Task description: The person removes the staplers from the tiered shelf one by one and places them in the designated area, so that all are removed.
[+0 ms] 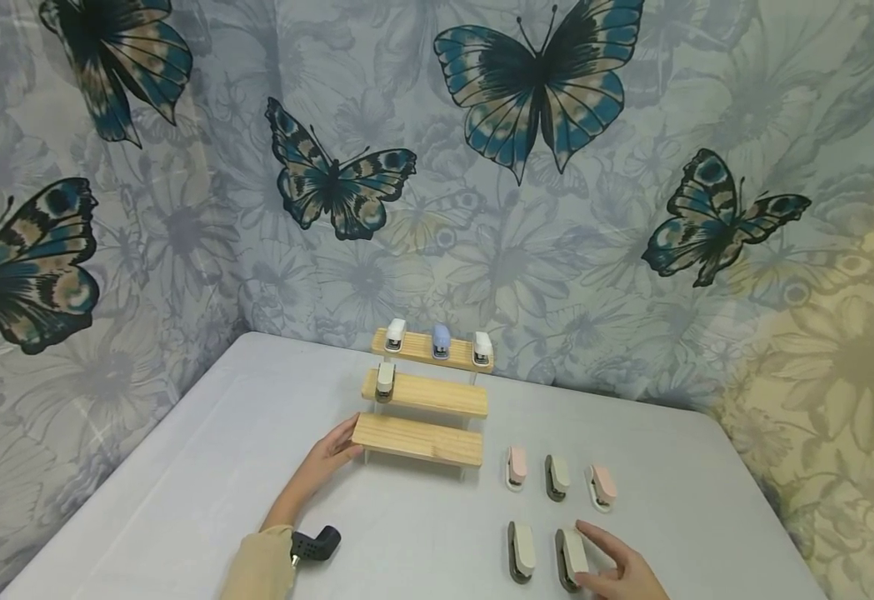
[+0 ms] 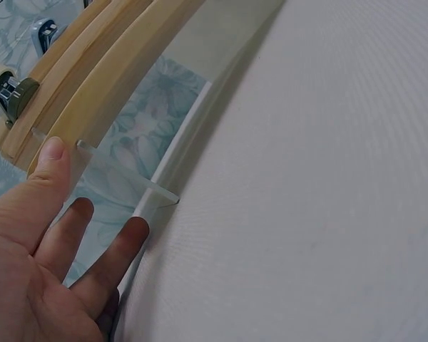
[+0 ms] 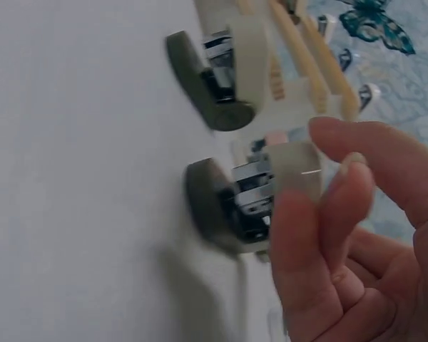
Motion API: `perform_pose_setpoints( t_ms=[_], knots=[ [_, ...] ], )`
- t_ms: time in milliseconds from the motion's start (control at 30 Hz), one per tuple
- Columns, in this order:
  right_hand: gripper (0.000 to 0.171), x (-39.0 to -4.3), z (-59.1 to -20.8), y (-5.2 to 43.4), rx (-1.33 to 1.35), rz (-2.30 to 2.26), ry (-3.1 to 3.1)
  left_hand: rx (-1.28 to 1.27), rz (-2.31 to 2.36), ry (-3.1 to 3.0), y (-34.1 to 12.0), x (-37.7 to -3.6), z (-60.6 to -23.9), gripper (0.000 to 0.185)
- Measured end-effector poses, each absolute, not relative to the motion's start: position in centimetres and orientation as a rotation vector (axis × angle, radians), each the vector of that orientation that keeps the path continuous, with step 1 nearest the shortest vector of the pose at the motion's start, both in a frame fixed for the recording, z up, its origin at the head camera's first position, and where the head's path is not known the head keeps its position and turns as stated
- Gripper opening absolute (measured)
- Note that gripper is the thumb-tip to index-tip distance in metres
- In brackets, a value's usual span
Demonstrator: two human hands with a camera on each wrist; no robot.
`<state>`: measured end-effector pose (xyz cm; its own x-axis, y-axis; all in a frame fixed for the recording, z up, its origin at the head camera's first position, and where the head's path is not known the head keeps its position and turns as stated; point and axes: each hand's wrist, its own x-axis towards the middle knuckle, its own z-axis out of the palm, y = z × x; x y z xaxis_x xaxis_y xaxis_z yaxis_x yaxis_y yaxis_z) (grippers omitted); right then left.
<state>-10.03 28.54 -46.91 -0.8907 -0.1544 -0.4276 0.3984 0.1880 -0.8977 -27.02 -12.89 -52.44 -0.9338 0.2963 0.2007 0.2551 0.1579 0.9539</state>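
At the left end of the lowest board of a tiered wooden stand (image 1: 417, 439), my left hand (image 1: 332, 451) touches the board with a digit. In the left wrist view, that digit lies against the wood and the other fingers (image 2: 114, 260) extend loosely beside the clear support leg (image 2: 128, 171). My right hand (image 1: 620, 567) pinches a cream stapler (image 1: 575, 552) with a dark base, front right on the table. The right wrist view has fingertips at the stapler's cream top (image 3: 296, 160), covering part of it. Another cream stapler (image 1: 522, 550) stands just left of it.
Behind my right hand are a pink stapler (image 1: 516, 467), a cream one (image 1: 557, 477) and another pink one (image 1: 601, 487). White (image 1: 395, 333), blue (image 1: 441, 341) and white (image 1: 482, 347) staplers stand on the top board; a cream one (image 1: 385, 379) on the middle board.
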Motion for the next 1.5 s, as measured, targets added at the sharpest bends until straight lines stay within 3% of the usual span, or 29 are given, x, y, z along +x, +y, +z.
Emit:
perform_pose_setpoints(
  t_ms=[233, 467, 767, 967, 1167, 1367, 1500],
  knots=[
    [0.061, -10.8, -44.9, 27.9, 0.138, -1.785, 2.194, 0.559, 1.927, 2.365, -12.9, -26.9, -52.4, 0.055],
    [0.052, -13.3, -44.3, 27.0, -0.194, -1.755, 2.427, 0.543, 1.919, 2.361, -12.8, -26.9, -52.3, 0.055],
    [0.054, -23.0, -50.6, 27.1, -0.565, -1.776, 2.506, 0.615, 1.911, 2.382, -13.3, -27.2, -51.9, 0.055],
    [0.053, -26.6, -50.2, 25.2, -0.77, -1.82, 2.428, 0.581, 1.901, 2.385, -12.7, -26.9, -52.1, 0.057],
    [0.052, -28.3, -47.7, 22.1, -0.602, -1.749, 2.423, 0.526, 1.933, 2.405, -12.6, -26.6, -52.3, 0.057],
    [0.051, -25.4, -41.1, 18.2, -0.47, -1.907, 2.124, 0.571, 1.928, 2.41, -12.7, -26.8, -52.2, 0.055],
    [0.05, -25.0, -40.4, 17.8, -0.409, -1.93, 2.03, 0.569, 1.928, 2.389, -12.6, -26.7, -52.2, 0.056]
  ],
)
